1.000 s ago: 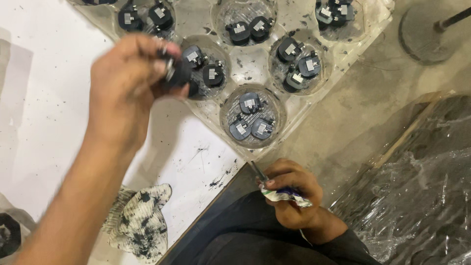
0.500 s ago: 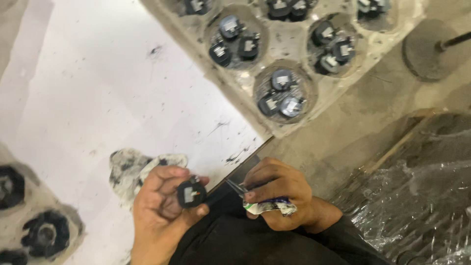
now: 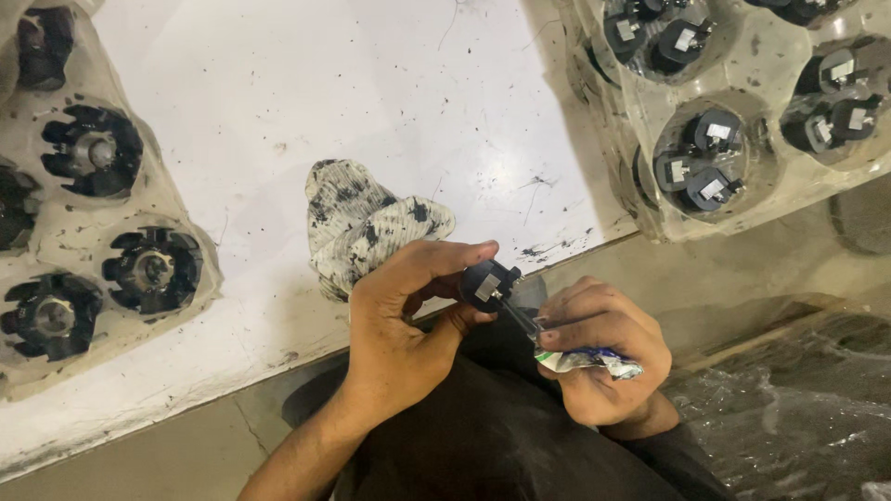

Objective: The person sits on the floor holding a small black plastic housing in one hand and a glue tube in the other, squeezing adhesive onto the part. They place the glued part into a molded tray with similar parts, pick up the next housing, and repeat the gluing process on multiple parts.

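A white sheet (image 3: pixel 278 111) covers the work surface, with a clear tray (image 3: pixel 742 83) of small black parts at upper right and another tray (image 3: pixel 83 241) of larger black toothed parts at left. A stained rag (image 3: pixel 362 223) lies just beyond the hands. The left hand (image 3: pixel 399 325) curls its fingers shut around a small black part (image 3: pixel 487 283), thumb on top. The right hand (image 3: pixel 603 348) is clenched on a crumpled tube (image 3: pixel 589 359), whose thin nozzle touches the part. Half a second ago the hands sat lower in view, and a second ago the left hand was up over the clear tray.
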A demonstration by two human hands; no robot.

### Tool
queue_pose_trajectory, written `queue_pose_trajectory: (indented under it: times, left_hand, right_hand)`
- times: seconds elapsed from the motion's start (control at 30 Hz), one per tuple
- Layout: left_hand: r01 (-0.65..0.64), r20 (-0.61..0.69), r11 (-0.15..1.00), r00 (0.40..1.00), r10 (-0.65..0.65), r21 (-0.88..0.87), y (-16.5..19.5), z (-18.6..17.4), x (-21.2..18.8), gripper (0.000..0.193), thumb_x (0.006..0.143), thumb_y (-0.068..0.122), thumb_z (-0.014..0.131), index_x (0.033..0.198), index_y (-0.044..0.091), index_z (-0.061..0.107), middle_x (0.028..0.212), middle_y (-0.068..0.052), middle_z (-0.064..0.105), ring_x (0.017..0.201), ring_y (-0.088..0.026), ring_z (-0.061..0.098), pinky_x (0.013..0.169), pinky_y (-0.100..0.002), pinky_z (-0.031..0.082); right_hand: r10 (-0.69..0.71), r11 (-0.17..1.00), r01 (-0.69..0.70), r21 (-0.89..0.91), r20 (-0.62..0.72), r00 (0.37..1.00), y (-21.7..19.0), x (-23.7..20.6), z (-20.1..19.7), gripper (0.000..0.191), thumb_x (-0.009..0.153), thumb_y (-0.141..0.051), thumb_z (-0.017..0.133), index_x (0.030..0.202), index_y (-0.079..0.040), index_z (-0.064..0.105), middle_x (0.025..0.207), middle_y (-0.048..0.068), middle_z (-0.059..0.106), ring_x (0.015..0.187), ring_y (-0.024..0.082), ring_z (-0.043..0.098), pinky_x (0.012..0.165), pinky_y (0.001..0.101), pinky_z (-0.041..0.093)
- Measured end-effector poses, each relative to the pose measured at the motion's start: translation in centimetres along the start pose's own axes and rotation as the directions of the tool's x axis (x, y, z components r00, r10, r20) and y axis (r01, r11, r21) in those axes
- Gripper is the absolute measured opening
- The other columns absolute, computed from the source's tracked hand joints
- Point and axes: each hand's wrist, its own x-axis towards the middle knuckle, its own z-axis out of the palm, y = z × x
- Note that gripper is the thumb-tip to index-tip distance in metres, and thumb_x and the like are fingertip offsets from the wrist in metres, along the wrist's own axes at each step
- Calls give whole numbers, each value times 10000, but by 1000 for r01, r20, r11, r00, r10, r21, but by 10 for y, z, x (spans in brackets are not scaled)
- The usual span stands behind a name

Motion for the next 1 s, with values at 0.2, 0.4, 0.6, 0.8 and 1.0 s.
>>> queue_pose_trajectory:
  times: [0.2, 0.4, 0.6, 0.8, 1.0]
  left_hand:
    - [56, 48, 996, 997, -60, 76, -1, -8, -2, 573, 798, -241, 661, 1269, 84, 703, 1209, -61, 659, 1045, -134, 695, 884, -260, 663]
    - [93, 88, 993, 992, -87, -71, -8, -10, -3, 530, 858, -217, 683, 1294, 83, 688, 1200, -51, 623, 1069, -120, 700, 922, -251, 659]
    - [95, 85, 988, 993, -85, -125, -14, -11, -4, 533, 862, -218, 671, 1303, 80, 687, 1179, -47, 613, 1003, -104, 695, 899, -249, 662]
    - [71, 70, 989, 996, -63, -133, -18, -13, -4, 531, 864, -214, 695, 1309, 75, 686, 1171, -42, 617, 984, -92, 667, 900, -247, 645]
    - [63, 58, 976, 997, -52, -210, -23, -12, -5, 507, 888, -207, 699, 1323, 52, 667, 1200, -42, 632, 994, -87, 670, 902, -249, 630]
  right_hand:
    - [36, 999, -36, 7, 21, 999, 1, 3, 2, 112, 796, -8, 688, 905, -11, 661, 879, 114, 663, 775, 224, 686, 695, 308, 573]
    - [68, 997, -69, 46, 27, 997, 2, -1, 3, 93, 826, -4, 679, 915, -17, 660, 874, 96, 645, 719, 196, 650, 718, 321, 581]
    - [81, 992, -80, 97, -2, 997, 6, -5, 6, 103, 808, -15, 634, 905, -6, 667, 860, 106, 628, 687, 176, 612, 684, 317, 579]
    - [102, 989, -100, 104, -9, 995, 8, -9, 7, 68, 866, -56, 668, 910, -4, 663, 884, 104, 626, 693, 161, 605, 643, 300, 584]
    - [101, 990, -100, 95, -3, 995, 7, -9, 9, 160, 938, -149, 743, 917, -11, 663, 877, 103, 637, 709, 150, 619, 649, 296, 591]
